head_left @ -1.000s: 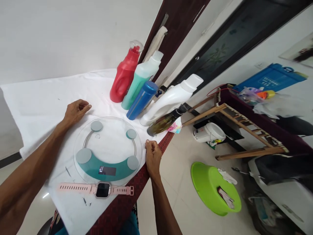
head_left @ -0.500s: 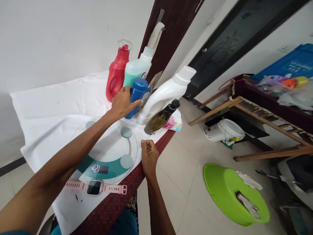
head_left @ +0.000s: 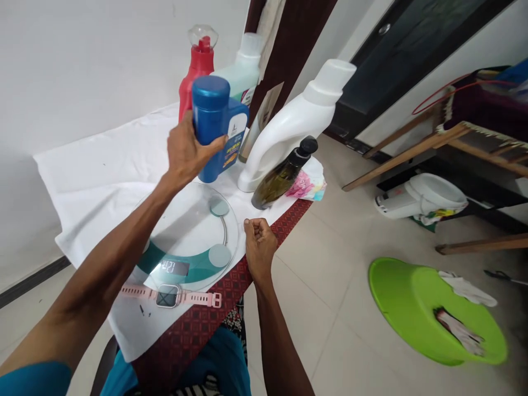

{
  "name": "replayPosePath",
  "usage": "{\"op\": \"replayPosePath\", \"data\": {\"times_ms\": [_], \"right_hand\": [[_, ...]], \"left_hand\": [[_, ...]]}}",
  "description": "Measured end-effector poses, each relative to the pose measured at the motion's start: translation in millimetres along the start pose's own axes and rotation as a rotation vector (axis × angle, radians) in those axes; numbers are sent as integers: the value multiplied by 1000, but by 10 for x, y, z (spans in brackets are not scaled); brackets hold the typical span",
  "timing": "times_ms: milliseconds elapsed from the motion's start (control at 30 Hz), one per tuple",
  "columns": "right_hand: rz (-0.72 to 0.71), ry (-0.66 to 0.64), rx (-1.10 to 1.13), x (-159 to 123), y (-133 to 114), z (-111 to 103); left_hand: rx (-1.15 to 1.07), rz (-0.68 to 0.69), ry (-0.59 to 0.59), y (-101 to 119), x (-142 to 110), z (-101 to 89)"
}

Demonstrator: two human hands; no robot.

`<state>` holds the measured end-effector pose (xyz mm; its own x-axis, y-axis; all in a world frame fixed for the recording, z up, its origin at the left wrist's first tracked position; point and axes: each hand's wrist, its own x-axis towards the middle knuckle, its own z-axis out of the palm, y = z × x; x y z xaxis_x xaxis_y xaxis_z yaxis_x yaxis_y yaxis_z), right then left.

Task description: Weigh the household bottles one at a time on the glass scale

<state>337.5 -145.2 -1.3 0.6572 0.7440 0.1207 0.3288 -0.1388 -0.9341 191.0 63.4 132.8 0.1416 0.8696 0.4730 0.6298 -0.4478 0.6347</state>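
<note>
My left hand point(head_left: 187, 148) is wrapped round a blue bottle point(head_left: 211, 110) with a side handle and holds it upright, raised above the far side of the table. Below it lies a round glass bathroom scale point(head_left: 198, 231) with a lit display. My right hand point(head_left: 260, 242) rests loosely curled at the table's edge, beside the scale; its fingertips are pressed together and I cannot make out anything in them. Close to it stand a dark olive pump bottle point(head_left: 274, 181) and a large white jug point(head_left: 292, 121). A pink-strapped smartwatch point(head_left: 167, 296) lies in front of the scale.
Behind the blue bottle stand a red bottle point(head_left: 200, 63) and a pale green bottle point(head_left: 237, 71). A floral packet point(head_left: 307, 184) lies at the table's right edge. On the floor are a green tub point(head_left: 396, 308) with gloves on it and a white bucket point(head_left: 433, 192).
My left hand has closed round the blue bottle and lifted it off the cloth, up and to the left. My right hand keeps its place by the scale. The camera view has shifted.
</note>
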Motion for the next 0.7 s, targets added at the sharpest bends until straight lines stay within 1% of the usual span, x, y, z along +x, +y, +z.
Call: {"op": "replayPosePath", "data": {"times_ms": [67, 167, 233, 300, 367, 467, 700], "right_hand": [[3, 1, -2, 3, -9, 0], [1, 0, -6, 5, -19, -3], [-9, 0, -7, 3, -21, -6], [-21, -4, -8, 0, -19, -9], [-28, -9, -6, -4, -15, -12], [-31, -7, -8, -7, -9, -19], [-55, -11, -40, -12, 7, -17]], "left_hand": [[-39, 40, 18, -1, -97, -329], [-84, 48, 29, -6, -339, -781], [-95, 35, 9, -28, -543, -998], [-90, 17, -24, -70, -747, -1128], [-84, -8, -53, -123, -922, -1181], [-93, -39, -91, -199, -1090, -1174], [-102, -63, -119, -290, -1196, -1123]]}}
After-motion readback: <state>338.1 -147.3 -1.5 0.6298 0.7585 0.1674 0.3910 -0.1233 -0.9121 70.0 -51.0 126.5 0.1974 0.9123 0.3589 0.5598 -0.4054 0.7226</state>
